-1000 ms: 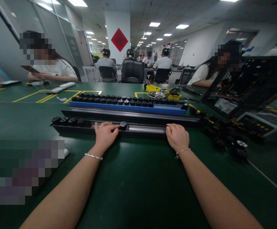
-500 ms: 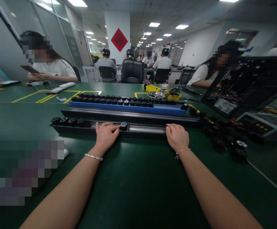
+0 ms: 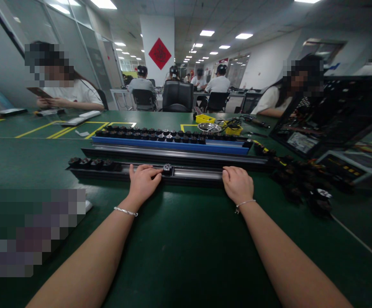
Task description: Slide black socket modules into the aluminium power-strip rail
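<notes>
A long black metal channel (image 3: 199, 181) with a shiny inner face lies across the green table in front of me. My left hand (image 3: 143, 182) is on its middle, fingers over the channel and thumb reaching right to a small black socket module (image 3: 167, 169) seated inside. My right hand (image 3: 238, 184) grips the channel's right end with curled fingers; the end itself is hidden beneath it. Several dark modules (image 3: 91, 163) sit in a row at the left end of the channel.
Behind lie another black channel (image 3: 179, 154) and a blue channel (image 3: 173, 144) with many modules. Loose dark modules (image 3: 296, 179) are piled at right, near a computer case (image 3: 340, 107) and a metal box (image 3: 349, 169). Yellow trays (image 3: 205, 119) stand farther back. Co-workers sit across the table.
The socket module and my left thumb have slid very slightly to the right. My right hand has stayed at the channel's right end.
</notes>
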A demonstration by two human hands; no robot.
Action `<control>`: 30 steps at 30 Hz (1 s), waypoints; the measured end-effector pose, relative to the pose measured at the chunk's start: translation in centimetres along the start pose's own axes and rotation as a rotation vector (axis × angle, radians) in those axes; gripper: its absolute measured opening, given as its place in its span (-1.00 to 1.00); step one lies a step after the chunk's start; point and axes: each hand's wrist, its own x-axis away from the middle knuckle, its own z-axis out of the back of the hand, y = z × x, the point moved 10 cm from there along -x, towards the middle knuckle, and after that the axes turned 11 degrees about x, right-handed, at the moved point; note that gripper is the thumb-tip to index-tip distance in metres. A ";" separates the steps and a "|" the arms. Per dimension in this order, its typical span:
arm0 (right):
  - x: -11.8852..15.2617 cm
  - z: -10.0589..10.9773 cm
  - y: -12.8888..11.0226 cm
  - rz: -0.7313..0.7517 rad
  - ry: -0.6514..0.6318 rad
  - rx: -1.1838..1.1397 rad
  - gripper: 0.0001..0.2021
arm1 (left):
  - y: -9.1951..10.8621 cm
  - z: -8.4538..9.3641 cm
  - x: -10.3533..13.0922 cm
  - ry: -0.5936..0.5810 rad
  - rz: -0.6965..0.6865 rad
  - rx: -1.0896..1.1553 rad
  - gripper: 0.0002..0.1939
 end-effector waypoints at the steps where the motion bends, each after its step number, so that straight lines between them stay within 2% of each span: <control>1: 0.0 0.0 0.0 0.002 0.002 0.002 -0.65 | 0.0 0.0 0.0 -0.002 -0.002 -0.002 -0.72; 13: 0.0 -0.2 0.0 -0.009 -0.035 0.001 -0.62 | 0.5 -0.4 0.1 -0.019 -0.036 0.001 -0.72; 30: 0.0 -0.1 0.1 0.001 0.000 -0.023 -0.62 | 0.8 -0.8 0.2 -0.051 -0.057 -0.019 -0.70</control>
